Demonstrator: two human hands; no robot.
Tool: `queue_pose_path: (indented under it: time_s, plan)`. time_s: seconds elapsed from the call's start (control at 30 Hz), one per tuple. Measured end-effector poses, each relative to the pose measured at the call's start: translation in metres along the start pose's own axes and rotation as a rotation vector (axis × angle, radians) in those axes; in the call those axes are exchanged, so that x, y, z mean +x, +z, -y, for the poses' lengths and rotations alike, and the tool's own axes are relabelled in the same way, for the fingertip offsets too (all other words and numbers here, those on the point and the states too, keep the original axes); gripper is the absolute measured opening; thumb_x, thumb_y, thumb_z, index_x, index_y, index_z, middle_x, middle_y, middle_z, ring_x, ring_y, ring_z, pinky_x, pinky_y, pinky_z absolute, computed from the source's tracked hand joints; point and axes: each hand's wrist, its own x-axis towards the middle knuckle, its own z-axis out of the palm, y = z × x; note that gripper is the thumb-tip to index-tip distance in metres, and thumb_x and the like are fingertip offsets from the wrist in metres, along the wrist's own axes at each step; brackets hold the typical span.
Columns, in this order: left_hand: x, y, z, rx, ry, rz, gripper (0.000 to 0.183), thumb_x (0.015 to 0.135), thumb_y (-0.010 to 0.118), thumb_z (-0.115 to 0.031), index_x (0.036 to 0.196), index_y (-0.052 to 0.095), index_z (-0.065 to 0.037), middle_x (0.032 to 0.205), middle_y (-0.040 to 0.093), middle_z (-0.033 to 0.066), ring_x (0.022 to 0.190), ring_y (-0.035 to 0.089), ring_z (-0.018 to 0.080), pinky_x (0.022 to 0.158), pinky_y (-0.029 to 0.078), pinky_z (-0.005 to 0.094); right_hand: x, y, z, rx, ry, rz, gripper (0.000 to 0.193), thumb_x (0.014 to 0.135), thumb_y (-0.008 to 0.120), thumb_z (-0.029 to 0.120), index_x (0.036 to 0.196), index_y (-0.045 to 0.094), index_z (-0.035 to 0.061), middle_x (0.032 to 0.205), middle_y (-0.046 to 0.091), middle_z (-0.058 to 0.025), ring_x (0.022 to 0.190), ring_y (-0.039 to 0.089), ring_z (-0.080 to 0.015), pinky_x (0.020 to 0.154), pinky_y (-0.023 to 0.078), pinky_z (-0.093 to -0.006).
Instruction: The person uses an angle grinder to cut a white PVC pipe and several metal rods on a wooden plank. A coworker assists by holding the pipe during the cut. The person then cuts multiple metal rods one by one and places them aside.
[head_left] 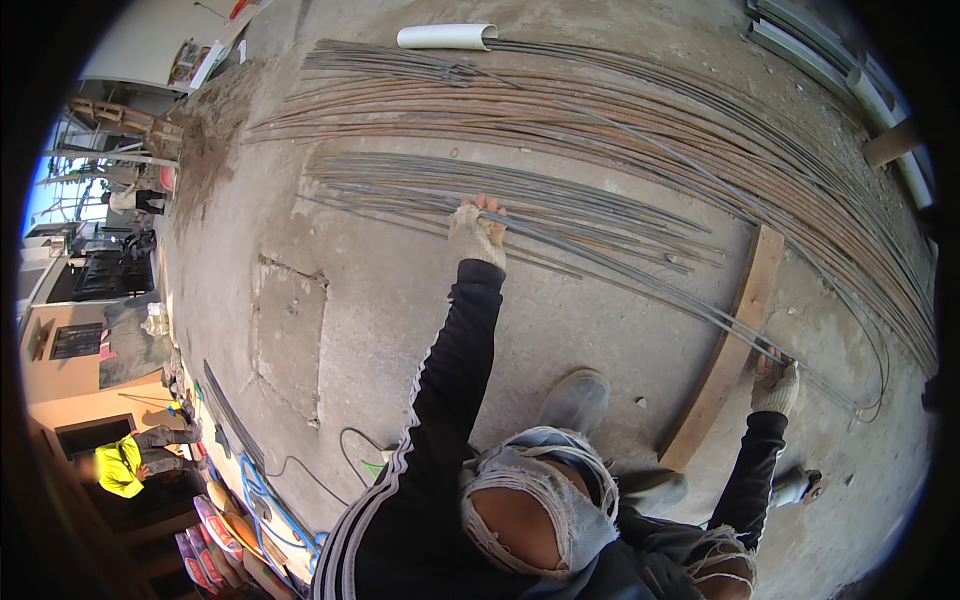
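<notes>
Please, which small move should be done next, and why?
Probably ease the held rods slightly toward the body, with both hands: the left hand and right hand grip them at separate places, and other grey rods lie close beside the left hand.

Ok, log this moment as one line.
left hand: closed on thin grey metal rods | right hand: at same rods, grip unclear | brown wooden plank: crossed by rods | rusty brown metal bars: lying beyond

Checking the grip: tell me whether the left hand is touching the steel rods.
Touching: the head view shows the left hand curled over the steel rods.
</notes>
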Motion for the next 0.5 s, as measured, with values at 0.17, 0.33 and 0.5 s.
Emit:
queue_pose_path:
  time_s: [0.17, 0.33, 0.5]
  plan:
    - [0.001, 0.002, -0.002, -0.004, -0.035, -0.023, 0.045, 0.106, 0.063, -0.032, 0.145, 0.05, -0.013, 0.137, 0.064, 0.0145, 0.11, 0.07, 0.0312, 0.094, 0.06, 0.0505, 0.002, 0.0, -0.002, 0.026, -0.006, -0.029, 0.034, 0.114, 0.052, 0.035, 0.13, 0.061, 0.006, 0.135, 0.07, -0.0165, 0.124, 0.07, -0.0308, 0.102, 0.061, -0.0455]
    - [0.003, -0.007, -0.001, 0.057, 0.017, 0.052, 0.039, 0.106, 0.064, -0.03, 0.14, 0.052, -0.014, 0.131, 0.066, 0.0135, 0.106, 0.069, 0.0298, 0.092, 0.06, 0.05, -0.006, 0.009, -0.007, 0.028, -0.03, -0.012, 0.034, 0.114, 0.053, 0.035, 0.131, 0.06, 0.0068, 0.136, 0.069, -0.0171, 0.122, 0.07, -0.0316, 0.099, 0.063, -0.0458]
    - [0.028, -0.021, -0.008, 0.13, -0.009, 0.147, 0.015, 0.104, 0.063, -0.016, 0.117, 0.056, -0.012, 0.109, 0.064, 0.0023, 0.099, 0.066, 0.0204, 0.096, 0.059, 0.0409, -0.02, 0.028, -0.013, 0.185, -0.012, -0.063, 0.024, 0.113, 0.054, 0.033, 0.111, 0.061, 0.0103, 0.107, 0.071, -0.0135, 0.099, 0.073, -0.0326, 0.084, 0.063, -0.0492]
